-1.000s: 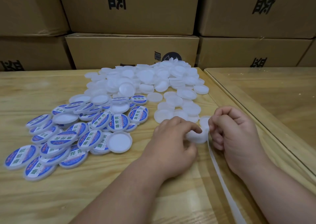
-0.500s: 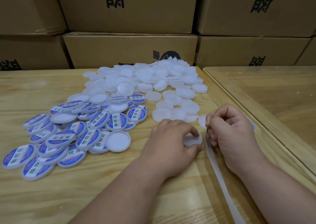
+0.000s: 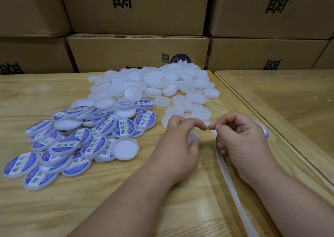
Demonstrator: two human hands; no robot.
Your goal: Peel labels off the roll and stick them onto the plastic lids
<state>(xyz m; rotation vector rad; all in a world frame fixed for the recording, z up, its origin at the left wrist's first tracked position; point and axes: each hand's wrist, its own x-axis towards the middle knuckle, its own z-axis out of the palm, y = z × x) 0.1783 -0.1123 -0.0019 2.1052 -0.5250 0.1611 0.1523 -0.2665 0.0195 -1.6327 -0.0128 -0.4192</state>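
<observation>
Because the labels are thin and sticky, they should be taken by one edge only, or they may fold and stick to themselves. A blank white lid (image 3: 193, 139), light and stiff, is held under the curled left hand (image 3: 178, 146). The white backing strip (image 3: 233, 188) is gripped in the right hand (image 3: 241, 139), whose fingers are curled shut. Both fingertips meet; whether a label is pinched there cannot be told. The roll (image 3: 265, 131) is mostly hidden behind that hand.
</observation>
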